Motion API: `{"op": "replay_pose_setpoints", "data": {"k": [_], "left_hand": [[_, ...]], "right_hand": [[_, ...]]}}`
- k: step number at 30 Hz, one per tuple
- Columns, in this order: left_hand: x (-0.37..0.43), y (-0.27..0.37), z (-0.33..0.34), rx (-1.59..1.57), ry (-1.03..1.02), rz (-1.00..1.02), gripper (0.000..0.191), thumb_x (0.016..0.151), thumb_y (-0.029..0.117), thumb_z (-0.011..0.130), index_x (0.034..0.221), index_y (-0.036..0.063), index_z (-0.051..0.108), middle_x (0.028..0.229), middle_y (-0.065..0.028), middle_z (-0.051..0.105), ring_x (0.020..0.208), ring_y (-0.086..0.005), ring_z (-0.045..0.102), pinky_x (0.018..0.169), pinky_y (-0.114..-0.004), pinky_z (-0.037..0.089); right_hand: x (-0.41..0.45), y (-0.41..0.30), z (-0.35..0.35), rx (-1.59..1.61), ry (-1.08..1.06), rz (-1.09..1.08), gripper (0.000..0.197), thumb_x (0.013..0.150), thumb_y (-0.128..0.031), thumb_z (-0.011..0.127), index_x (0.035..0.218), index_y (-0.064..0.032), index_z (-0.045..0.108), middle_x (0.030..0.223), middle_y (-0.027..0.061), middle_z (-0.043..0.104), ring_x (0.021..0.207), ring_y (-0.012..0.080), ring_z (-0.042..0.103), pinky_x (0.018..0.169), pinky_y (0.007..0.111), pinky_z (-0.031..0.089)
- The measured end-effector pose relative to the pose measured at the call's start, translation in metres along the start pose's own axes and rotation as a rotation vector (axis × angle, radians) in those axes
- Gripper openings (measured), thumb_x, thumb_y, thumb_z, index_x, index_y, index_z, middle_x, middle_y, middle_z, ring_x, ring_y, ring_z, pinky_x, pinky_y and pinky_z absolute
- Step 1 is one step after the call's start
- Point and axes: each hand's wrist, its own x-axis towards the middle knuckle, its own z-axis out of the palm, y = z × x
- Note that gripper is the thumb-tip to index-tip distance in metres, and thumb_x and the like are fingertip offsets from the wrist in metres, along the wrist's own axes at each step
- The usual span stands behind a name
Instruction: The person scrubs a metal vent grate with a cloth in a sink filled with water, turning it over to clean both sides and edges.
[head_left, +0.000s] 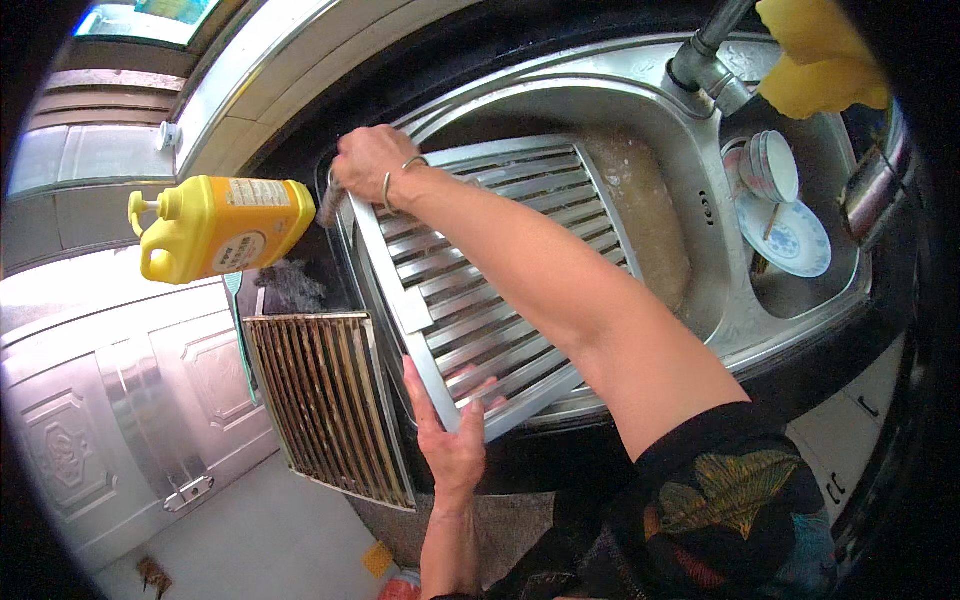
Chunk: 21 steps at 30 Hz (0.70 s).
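Note:
A slatted metal baffle filter (480, 281), bright and wet-looking, lies tilted over the left basin of a stainless steel sink (716, 277). My left hand (454, 442) holds its near corner, thumb on top and some fingers behind the slats. My right hand (375, 161), with a bangle on the wrist, is closed at the filter's far left corner. A greyish scrubber-like item (330, 201) sticks out below that hand; its material is unclear. My right forearm crosses above the filter and hides part of it. Murky brownish water (645, 217) shows in the basin.
A yellow pump bottle (251, 221) stands left of the sink, with dark scouring wool (294, 285) near it. A greasy brown baffle filter (322, 397) extends past the counter edge. Bowls (772, 166) and a plate (787, 236) sit in the right basin, near the faucet (701, 64).

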Motion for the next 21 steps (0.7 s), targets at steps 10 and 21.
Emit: {"op": "replay_pose_setpoints", "data": {"k": [10,21], "left_hand": [[0.074,0.052,0.006,0.161,-0.049,0.048,0.102,0.071,0.008,0.079,0.152,-0.0024,0.018,0.141,-0.0202,0.039,0.129,-0.0301,0.042,0.109,-0.041,0.036],[0.075,0.049,0.029,0.074,-0.034,0.108,0.09,0.069,0.012,0.075,0.145,-0.0025,0.029,0.124,-0.0138,0.045,0.117,-0.0257,0.045,0.103,-0.039,0.038]], "right_hand": [[-0.035,-0.011,-0.025,0.102,0.468,-0.395,0.03,0.092,-0.023,0.051,0.073,-0.0012,0.059,0.069,0.0189,0.061,0.068,0.0366,0.065,0.063,0.047,0.054],[-0.065,0.138,-0.047,-0.452,0.417,-0.441,0.011,0.083,-0.015,0.058,0.077,-0.0064,0.061,0.082,0.0114,0.063,0.083,0.0273,0.065,0.065,0.041,0.056]]}}
